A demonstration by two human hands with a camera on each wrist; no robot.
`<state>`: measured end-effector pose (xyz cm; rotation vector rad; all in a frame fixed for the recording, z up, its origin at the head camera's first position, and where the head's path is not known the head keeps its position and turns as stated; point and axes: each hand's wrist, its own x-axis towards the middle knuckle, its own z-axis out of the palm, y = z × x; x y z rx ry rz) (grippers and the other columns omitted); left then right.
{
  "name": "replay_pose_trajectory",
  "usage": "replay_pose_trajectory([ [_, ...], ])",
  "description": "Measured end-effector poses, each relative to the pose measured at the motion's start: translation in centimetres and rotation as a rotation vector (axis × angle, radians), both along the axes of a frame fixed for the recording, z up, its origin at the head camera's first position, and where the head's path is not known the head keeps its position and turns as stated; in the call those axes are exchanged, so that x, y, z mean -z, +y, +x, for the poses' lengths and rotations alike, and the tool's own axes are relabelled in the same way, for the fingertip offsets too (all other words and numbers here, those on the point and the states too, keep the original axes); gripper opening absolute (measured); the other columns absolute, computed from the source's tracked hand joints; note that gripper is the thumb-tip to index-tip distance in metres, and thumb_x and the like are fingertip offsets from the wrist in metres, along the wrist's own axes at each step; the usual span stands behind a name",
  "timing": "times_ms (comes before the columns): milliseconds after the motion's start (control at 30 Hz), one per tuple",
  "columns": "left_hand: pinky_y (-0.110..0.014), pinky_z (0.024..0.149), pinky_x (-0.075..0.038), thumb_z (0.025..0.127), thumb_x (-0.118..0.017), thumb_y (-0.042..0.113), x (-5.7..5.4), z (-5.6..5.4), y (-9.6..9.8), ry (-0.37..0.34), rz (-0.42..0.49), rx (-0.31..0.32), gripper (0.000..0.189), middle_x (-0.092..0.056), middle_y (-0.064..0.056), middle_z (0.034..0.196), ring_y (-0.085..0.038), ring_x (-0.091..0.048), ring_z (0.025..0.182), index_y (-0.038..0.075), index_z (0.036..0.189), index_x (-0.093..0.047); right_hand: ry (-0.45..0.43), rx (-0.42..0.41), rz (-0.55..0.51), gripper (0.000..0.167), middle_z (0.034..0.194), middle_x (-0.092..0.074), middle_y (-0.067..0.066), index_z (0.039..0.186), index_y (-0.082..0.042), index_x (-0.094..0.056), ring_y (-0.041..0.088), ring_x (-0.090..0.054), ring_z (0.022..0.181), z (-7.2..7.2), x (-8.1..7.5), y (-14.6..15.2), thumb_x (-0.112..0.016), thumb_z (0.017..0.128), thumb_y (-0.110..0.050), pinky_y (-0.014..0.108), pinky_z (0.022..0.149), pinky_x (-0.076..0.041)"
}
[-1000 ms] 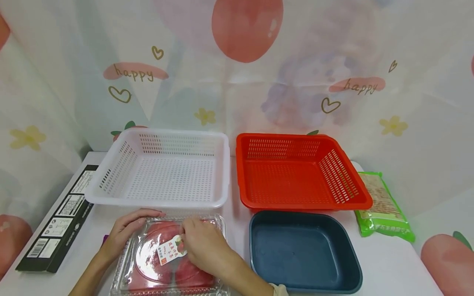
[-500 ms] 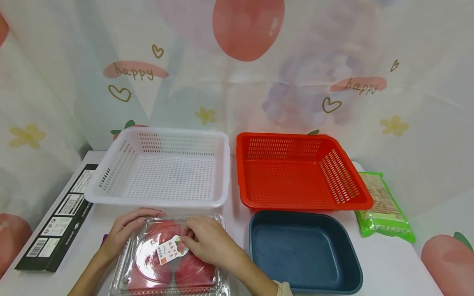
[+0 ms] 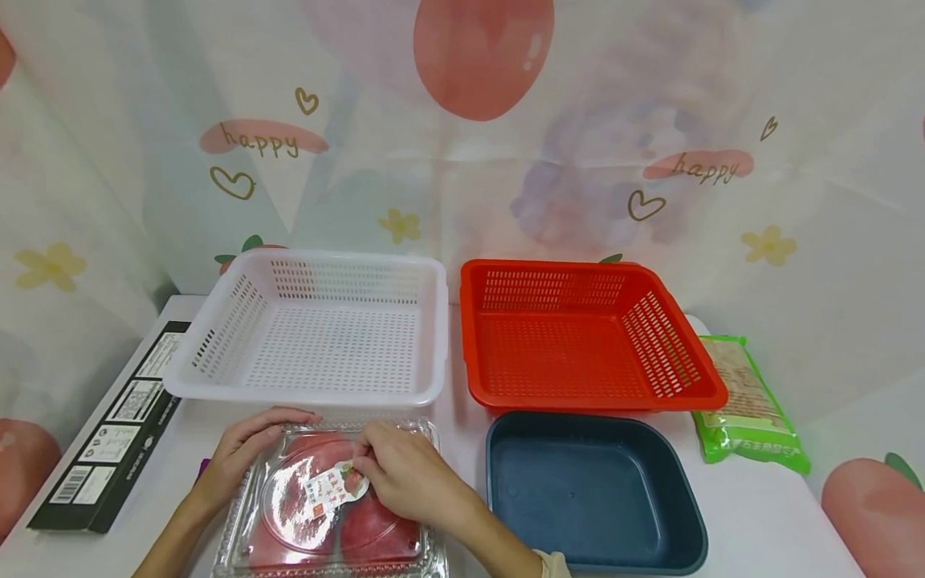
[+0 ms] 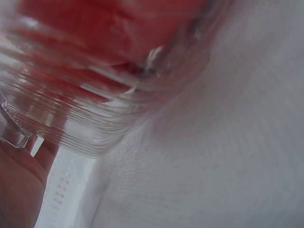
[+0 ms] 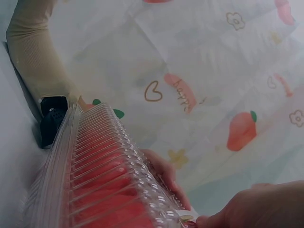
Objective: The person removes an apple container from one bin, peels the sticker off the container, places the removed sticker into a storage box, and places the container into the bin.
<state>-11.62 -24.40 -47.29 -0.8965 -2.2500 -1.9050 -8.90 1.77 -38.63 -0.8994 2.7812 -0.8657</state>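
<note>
A clear plastic clamshell box (image 3: 376, 534) with red contents lies at the table's front, lid down. On the lid is a white label (image 3: 332, 490) with red print and a red fruit picture. My right hand (image 3: 412, 474) pinches the label's right end between thumb and forefinger; in the right wrist view the label (image 5: 187, 216) peeks out beside the fingertips. My left hand (image 3: 242, 449) rests at the box's far left corner, fingers extended along the back edge. In the left wrist view, part of that hand (image 4: 19, 185) shows beside the ribbed plastic side.
Behind the box stands a white perforated basket (image 3: 332, 397), with a red basket (image 3: 592, 401) to its right. A dark blue tub (image 3: 600, 498) sits right of the box. A green-edged bag (image 3: 751, 409) lies far right, a long black box (image 3: 108, 441) far left. Something purple (image 3: 205, 466) shows by my left wrist.
The right hand has shifted slightly, its thumb now showing against the label's end. The label looks a little tilted, with its glare changed. The left hand and the box stay put.
</note>
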Motion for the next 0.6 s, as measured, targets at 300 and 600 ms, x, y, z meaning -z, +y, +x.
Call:
replay_pose_trajectory([
  [300, -0.012, 0.097, -0.044, 0.096, -0.030, -0.007, 0.01, 0.03, -0.05, -0.004, -0.007, -0.007, 0.039, -0.066, 0.005, 0.124, -0.003, -0.057, 0.119, -0.005, 0.120, -0.061, -0.011, -0.011, -0.009, 0.004, 0.079, -0.062, -0.011, 0.095, -0.018, -0.059, -0.002, -0.046, 0.067, -0.14, 0.05, 0.06, -0.060, 0.095, -0.022, 0.013, 0.064, -0.038],
  [600, -0.012, 0.100, -0.040, 0.097, -0.032, -0.005, -0.04, 0.04, -0.09, -0.024, -0.033, -0.038, 0.037, -0.066, 0.007, 0.123, -0.002, -0.057, 0.119, -0.004, 0.119, -0.062, -0.096, 0.025, -0.084, 0.004, 0.074, -0.063, -0.011, 0.093, -0.017, -0.060, -0.005, -0.048, 0.065, -0.13, 0.05, 0.09, -0.061, 0.095, -0.020, 0.012, 0.063, -0.040],
])
